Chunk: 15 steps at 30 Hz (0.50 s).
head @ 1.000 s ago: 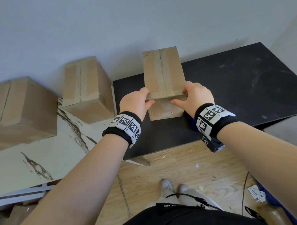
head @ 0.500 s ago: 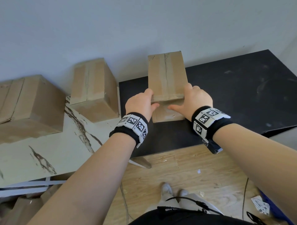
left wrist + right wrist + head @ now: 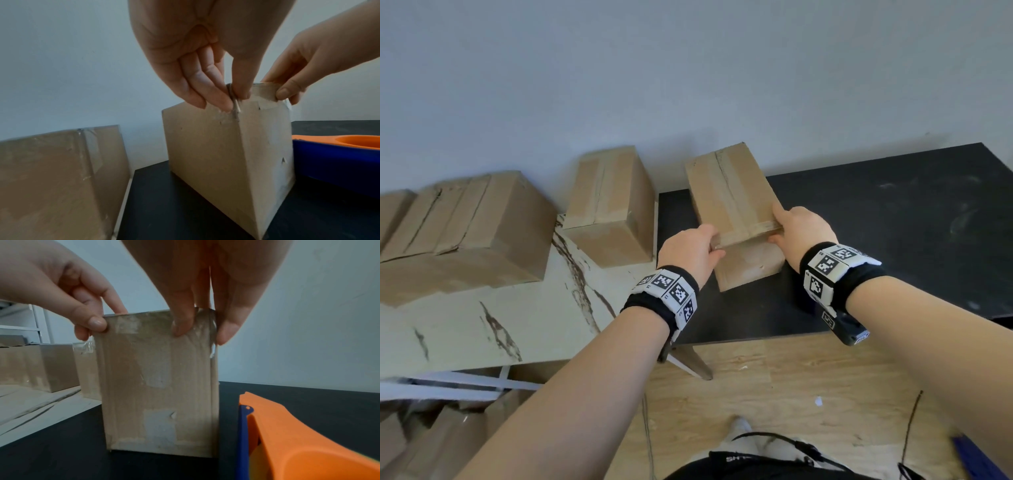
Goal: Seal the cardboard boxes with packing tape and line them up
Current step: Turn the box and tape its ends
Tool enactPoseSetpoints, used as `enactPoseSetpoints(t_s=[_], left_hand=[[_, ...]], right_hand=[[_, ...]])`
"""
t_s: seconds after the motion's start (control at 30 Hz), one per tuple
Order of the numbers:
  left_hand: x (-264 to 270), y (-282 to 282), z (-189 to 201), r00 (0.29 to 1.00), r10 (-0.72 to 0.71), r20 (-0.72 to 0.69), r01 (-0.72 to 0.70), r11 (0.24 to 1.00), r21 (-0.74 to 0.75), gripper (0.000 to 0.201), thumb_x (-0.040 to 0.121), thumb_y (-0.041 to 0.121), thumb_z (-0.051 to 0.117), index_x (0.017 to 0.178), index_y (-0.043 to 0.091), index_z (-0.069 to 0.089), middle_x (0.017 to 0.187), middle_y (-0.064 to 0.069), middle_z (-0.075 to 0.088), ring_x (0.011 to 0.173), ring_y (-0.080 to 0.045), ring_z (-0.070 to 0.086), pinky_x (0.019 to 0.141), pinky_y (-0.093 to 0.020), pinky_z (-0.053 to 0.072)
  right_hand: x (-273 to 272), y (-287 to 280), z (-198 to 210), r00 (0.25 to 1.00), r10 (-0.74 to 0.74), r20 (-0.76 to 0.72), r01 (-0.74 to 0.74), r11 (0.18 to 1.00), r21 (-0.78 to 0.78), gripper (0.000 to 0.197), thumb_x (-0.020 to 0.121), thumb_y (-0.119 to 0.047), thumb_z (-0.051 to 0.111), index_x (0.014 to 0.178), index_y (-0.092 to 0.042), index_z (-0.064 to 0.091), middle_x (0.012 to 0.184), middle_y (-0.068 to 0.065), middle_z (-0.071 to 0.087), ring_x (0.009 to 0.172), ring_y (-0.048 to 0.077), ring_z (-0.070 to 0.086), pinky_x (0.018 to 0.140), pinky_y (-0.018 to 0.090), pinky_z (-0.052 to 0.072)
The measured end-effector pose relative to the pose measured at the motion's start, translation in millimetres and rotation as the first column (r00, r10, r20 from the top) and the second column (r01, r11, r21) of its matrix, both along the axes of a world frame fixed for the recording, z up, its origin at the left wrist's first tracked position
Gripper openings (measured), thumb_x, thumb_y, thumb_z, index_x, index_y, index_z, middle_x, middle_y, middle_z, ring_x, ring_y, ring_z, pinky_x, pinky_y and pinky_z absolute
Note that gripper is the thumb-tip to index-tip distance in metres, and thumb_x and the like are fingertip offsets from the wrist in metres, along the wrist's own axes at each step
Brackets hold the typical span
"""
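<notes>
A small upright cardboard box (image 3: 729, 202) stands on the black table (image 3: 893, 240), with tape along its top seam. My left hand (image 3: 690, 251) pinches its near top left corner between thumb and fingers; the left wrist view shows that pinch (image 3: 232, 97) on the box (image 3: 205, 154). At the near top right corner my right hand (image 3: 803, 231) grips the box with its thumb on the front face. The right wrist view has this hand (image 3: 197, 324) over the box (image 3: 156, 378) and the left hand (image 3: 92, 321) at the other corner.
An orange and blue tape dispenser (image 3: 298, 443) lies on the black table just right of the box. A taped box (image 3: 609, 202) and larger boxes (image 3: 465, 226) stand to the left on a white marbled table (image 3: 482, 325). A wall runs behind.
The box has slid a little left toward the neighbouring taped box and turned slightly. Both hands keep the same grip on its near top corners.
</notes>
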State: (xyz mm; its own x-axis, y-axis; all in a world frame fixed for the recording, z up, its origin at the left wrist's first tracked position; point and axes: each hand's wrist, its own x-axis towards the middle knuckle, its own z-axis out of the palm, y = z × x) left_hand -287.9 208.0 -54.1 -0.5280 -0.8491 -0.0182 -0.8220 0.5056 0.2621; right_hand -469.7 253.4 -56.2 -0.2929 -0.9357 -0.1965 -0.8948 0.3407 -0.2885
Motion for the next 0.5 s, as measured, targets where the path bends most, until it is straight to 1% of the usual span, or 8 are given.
enactPoseSetpoints(t_s=[0.07,0.13,0.17,0.23,0.3,0.33,0.4,0.5], left_hand=[[-1,6,1,0.999,-0.040,-0.019,0.041,0.998,0.047,0.040,0.093,0.034,0.053,0.131,0.021,0.050,0.096,0.003,0.066,0.095,-0.018,0.060,0.084,-0.031,0.047],[-3,11,1,0.995,-0.075,-0.064,0.082,0.991,0.107,0.041,0.094,0.030,0.052,0.134,0.023,0.049,0.100,0.003,0.066,0.098,-0.018,0.060,0.089,-0.032,0.047],[-3,13,-1,0.991,-0.075,-0.112,0.091,0.986,0.141,0.040,0.094,0.027,0.051,0.134,0.023,0.049,0.103,0.002,0.067,0.100,-0.019,0.061,0.091,-0.034,0.047],[-2,13,-5,0.977,-0.012,-0.211,0.053,0.981,0.187,0.038,0.095,0.021,0.045,0.133,0.021,0.049,0.105,-0.002,0.069,0.099,-0.018,0.063,0.091,-0.038,0.049],[2,10,-7,0.958,0.115,-0.264,-0.061,0.977,0.202,0.035,0.095,0.018,0.040,0.129,0.019,0.047,0.094,0.001,0.070,0.088,-0.015,0.066,0.086,-0.039,0.052],[6,7,-7,0.939,0.178,-0.293,-0.119,0.971,0.206,0.034,0.095,0.016,0.039,0.129,0.018,0.046,0.090,0.003,0.069,0.084,-0.013,0.066,0.085,-0.038,0.052],[14,1,-4,0.899,0.274,-0.341,-0.215,0.956,0.201,0.036,0.096,0.015,0.039,0.132,0.015,0.043,0.092,0.003,0.068,0.087,-0.013,0.065,0.086,-0.034,0.051],[25,-13,-1,0.879,0.353,-0.320,-0.318,0.935,0.158,0.042,0.096,0.020,0.044,0.138,0.014,0.039,0.112,0.001,0.063,0.103,-0.017,0.059,0.089,-0.029,0.045]], right_hand=[[4,1,2,0.999,-0.024,0.029,0.024,1.000,-0.005,0.042,0.089,-0.011,0.050,0.130,-0.013,0.039,0.130,0.012,0.038,0.108,0.029,0.044,0.080,0.039,0.048],[16,6,5,0.999,-0.034,0.007,0.034,0.998,-0.045,0.037,0.087,-0.014,0.046,0.124,-0.014,0.045,0.150,0.013,0.016,0.131,0.033,0.026,0.096,0.042,0.040],[24,8,6,1.000,-0.013,-0.013,0.012,0.997,-0.072,0.035,0.088,-0.022,0.044,0.123,-0.015,0.048,0.153,0.013,0.013,0.135,0.034,0.018,0.103,0.043,0.033],[37,11,2,0.998,0.039,-0.040,-0.042,0.996,-0.084,0.049,0.090,-0.046,0.038,0.129,-0.017,0.048,0.153,0.014,0.018,0.139,0.037,0.010,0.113,0.046,0.020],[40,10,-2,0.996,0.063,-0.059,-0.066,0.997,-0.044,0.072,0.084,-0.068,0.038,0.136,-0.019,0.040,0.154,0.015,0.016,0.141,0.039,0.003,0.115,0.049,0.013],[39,7,-4,0.995,0.074,-0.072,-0.076,0.997,-0.024,0.078,0.081,-0.072,0.041,0.137,-0.018,0.038,0.154,0.016,0.015,0.141,0.040,0.001,0.115,0.049,0.012],[34,2,-7,0.989,0.113,-0.093,-0.113,0.994,0.010,0.075,0.080,-0.065,0.051,0.136,-0.018,0.038,0.154,0.016,0.013,0.141,0.041,-0.001,0.116,0.050,0.013],[23,-8,-5,0.981,0.181,-0.069,-0.180,0.983,0.020,0.061,0.081,-0.045,0.058,0.132,-0.016,0.043,0.152,0.015,0.018,0.141,0.040,0.002,0.115,0.052,0.018]])
